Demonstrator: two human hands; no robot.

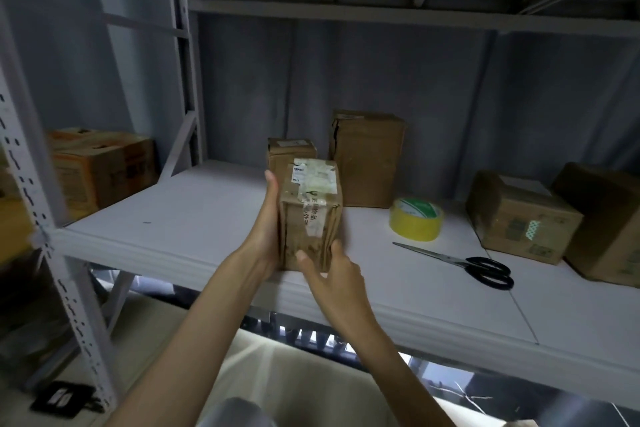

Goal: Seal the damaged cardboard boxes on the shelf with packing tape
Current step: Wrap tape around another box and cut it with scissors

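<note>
Sitting far left of the yellow tape roll (416, 219), an orange-printed cardboard carton (100, 170). Gripping a small worn brown cardboard box with a white label (310, 215) on the white metal shelf (194, 215), left of the roll: left hand (268, 222) and right hand (332, 270), fingers curling round it. Lying just right of the roll, black-handled steel scissors (460, 263).

1. Left hand (268, 218) and right hand (332, 270) hold a small taped cardboard box (310, 215) upright at the white shelf (207, 218) edge.
2. Yellow tape roll (415, 218) lies just beside black-handled scissors (460, 262).
3. More boxes stand behind.
</note>
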